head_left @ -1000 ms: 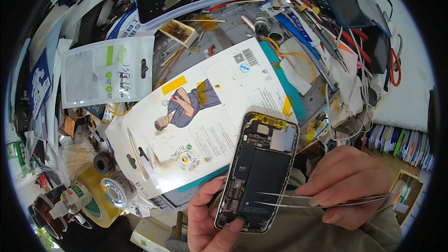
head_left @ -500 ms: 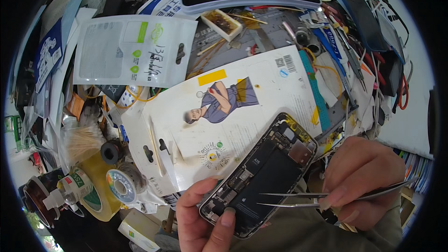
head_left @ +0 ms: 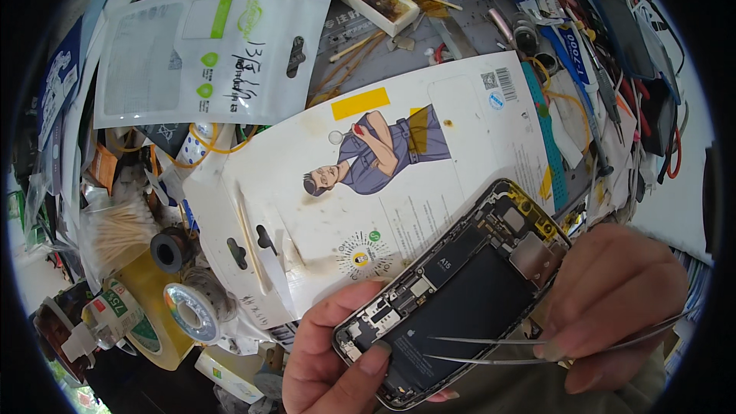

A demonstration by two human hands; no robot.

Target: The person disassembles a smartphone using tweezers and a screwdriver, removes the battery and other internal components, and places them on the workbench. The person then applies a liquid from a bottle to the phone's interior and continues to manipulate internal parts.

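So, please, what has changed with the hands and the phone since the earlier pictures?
The opened phone has turned clockwise in the picture, its upper end now leaning more to the right. The white package appears farther right, probably because the camera itself moved. Nothing was taken hold of or let go: the left hand still holds the phone, and the right hand the tweezers, tips apart over the battery.

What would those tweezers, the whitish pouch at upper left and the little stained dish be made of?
Tweezers: likely metal, perhaps steel; their slim arms look grey with bright highlights.
Pouch: probably thin plastic, smooth and slightly glossy, with a greyish window panel.
Little dish: ceramic or hard plastic, I can't tell; its white walls look stiff and straight, stained brown inside.
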